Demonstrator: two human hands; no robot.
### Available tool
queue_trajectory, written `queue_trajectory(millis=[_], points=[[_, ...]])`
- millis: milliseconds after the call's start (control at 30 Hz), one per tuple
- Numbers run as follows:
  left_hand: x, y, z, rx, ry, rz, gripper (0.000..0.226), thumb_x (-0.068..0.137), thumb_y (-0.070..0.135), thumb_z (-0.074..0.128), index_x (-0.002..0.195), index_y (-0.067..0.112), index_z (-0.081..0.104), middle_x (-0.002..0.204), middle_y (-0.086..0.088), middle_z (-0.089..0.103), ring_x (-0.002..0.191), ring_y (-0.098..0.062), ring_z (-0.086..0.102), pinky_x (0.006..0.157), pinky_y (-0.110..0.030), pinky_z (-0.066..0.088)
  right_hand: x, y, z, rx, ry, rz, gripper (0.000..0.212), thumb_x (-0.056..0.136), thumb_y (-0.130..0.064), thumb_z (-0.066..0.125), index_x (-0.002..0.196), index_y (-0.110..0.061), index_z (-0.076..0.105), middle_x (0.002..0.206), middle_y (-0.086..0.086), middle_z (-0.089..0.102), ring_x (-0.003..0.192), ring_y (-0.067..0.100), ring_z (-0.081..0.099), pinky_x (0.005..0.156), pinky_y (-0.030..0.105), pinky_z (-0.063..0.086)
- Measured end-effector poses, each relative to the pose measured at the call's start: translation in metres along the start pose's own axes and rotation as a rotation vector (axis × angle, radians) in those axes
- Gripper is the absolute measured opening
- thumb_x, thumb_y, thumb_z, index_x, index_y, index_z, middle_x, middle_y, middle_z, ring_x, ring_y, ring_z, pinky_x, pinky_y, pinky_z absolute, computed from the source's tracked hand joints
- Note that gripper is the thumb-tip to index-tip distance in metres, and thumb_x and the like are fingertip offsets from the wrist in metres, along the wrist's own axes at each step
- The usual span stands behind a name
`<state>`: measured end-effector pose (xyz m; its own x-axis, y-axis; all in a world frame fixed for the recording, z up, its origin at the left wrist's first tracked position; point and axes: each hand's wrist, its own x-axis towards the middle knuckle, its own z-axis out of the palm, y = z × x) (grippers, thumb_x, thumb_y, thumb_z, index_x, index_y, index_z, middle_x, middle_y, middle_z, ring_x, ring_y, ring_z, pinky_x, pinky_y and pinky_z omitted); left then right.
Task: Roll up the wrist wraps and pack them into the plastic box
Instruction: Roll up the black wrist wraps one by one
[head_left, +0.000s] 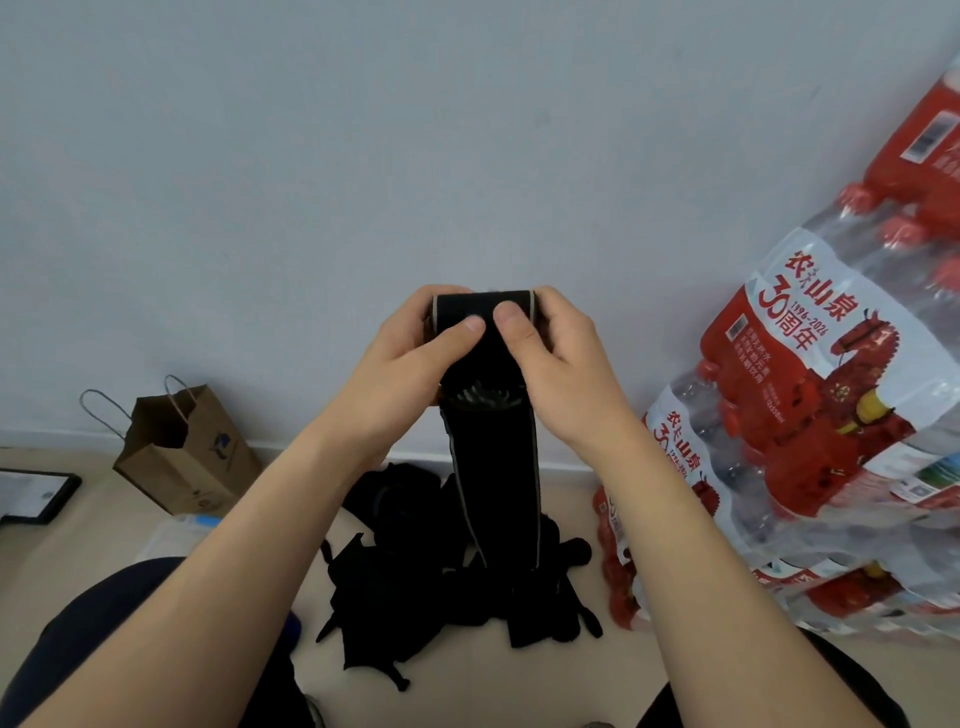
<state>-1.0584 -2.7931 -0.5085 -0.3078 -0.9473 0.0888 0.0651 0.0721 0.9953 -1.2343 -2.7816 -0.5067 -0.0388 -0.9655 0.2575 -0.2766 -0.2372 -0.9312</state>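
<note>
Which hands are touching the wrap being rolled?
Touching, both. Head view: the left hand and right hand grip the rolled top of the wrist wrap, thumbs pressed on its front.

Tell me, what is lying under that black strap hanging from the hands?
A heap of more black wrist wraps on the floor. The hanging wrist wrap covers the heap's middle, so that part cannot be seen.

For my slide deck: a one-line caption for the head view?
The left hand and right hand grip the rolled end of a black wrist wrap, its tail hanging above a pile of wraps.
</note>
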Motion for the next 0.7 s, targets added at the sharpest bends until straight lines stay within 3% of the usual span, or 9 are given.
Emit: queue_trajectory(millis=[100,167,267,333,433,533,633,700], points=[[0.001,0.001,-0.002,0.050,0.047,-0.016,0.034,0.111,0.044,0.057,0.115,0.014,0.073,0.091,0.003,0.074,0.087,-0.013,0.075,0.074,-0.031,0.063,-0.002,-0.002,0.001,0.049,-0.069,-0.049,0.019,0.105,-0.018,0.062,0.123,-0.013,0.067,0.112,0.005,0.073,0.106,0.024,0.071,0.096,0.047,0.060],[0.003,0.002,-0.004,0.067,0.078,0.010,0.025,0.110,0.036,0.061,0.119,0.016,0.073,0.099,-0.003,0.077,0.094,-0.020,0.077,0.081,-0.039,0.065,-0.005,-0.006,0.003,0.106,-0.080,-0.017,0.029,0.098,-0.019,0.065,0.127,-0.017,0.066,0.112,0.006,0.071,0.105,0.031,0.071,0.097,0.051,0.061],[0.003,0.003,-0.007,0.032,0.119,0.025,0.021,0.109,0.031,0.065,0.122,0.017,0.073,0.111,-0.012,0.078,0.105,-0.033,0.077,0.092,-0.049,0.062,-0.009,-0.012,0.000,0.191,-0.120,0.018,0.049,0.089,-0.026,0.071,0.136,-0.027,0.054,0.120,0.010,0.063,0.095,0.028,0.073,0.088,0.046,0.065],[0.004,0.003,-0.008,0.008,0.176,0.017,0.024,0.109,0.034,0.064,0.120,0.015,0.074,0.106,-0.010,0.078,0.099,-0.029,0.077,0.092,-0.052,0.061,-0.012,-0.013,-0.003,0.257,-0.184,-0.029,0.057,0.086,-0.025,0.075,0.137,-0.028,0.048,0.132,0.013,0.056,0.098,0.020,0.072,0.087,0.040,0.064],[0.006,0.004,-0.009,0.030,0.248,-0.015,0.031,0.110,0.037,0.061,0.118,0.011,0.076,0.095,-0.003,0.077,0.089,-0.019,0.074,0.081,-0.044,0.059,-0.011,-0.013,-0.002,0.138,-0.176,-0.083,0.046,0.083,-0.026,0.086,0.124,-0.026,0.066,0.143,0.011,0.051,0.111,0.020,0.073,0.093,0.040,0.063],[0.006,0.003,-0.008,0.035,0.244,-0.028,0.034,0.110,0.040,0.061,0.115,0.011,0.078,0.091,-0.003,0.078,0.086,-0.017,0.074,0.080,-0.040,0.059,-0.009,-0.007,0.005,-0.070,-0.073,-0.131,0.025,0.087,-0.025,0.091,0.108,-0.033,0.082,0.140,0.004,0.052,0.124,0.009,0.066,0.093,0.033,0.060],[0.005,0.003,-0.006,0.007,0.207,-0.023,0.034,0.108,0.045,0.063,0.104,0.018,0.083,0.101,-0.016,0.081,0.087,-0.022,0.077,0.084,-0.045,0.064,-0.006,-0.004,0.009,-0.028,0.021,-0.086,0.018,0.087,-0.025,0.091,0.099,-0.036,0.083,0.132,0.001,0.059,0.106,0.017,0.075,0.090,0.037,0.062],[0.005,0.003,-0.006,-0.010,0.198,-0.022,0.035,0.106,0.049,0.063,0.100,0.021,0.085,0.101,-0.016,0.081,0.087,-0.024,0.079,0.081,-0.043,0.066,-0.006,-0.002,0.011,0.023,0.060,-0.058,0.017,0.084,-0.027,0.094,0.097,-0.031,0.084,0.126,-0.001,0.069,0.092,0.021,0.080,0.085,0.042,0.065]])
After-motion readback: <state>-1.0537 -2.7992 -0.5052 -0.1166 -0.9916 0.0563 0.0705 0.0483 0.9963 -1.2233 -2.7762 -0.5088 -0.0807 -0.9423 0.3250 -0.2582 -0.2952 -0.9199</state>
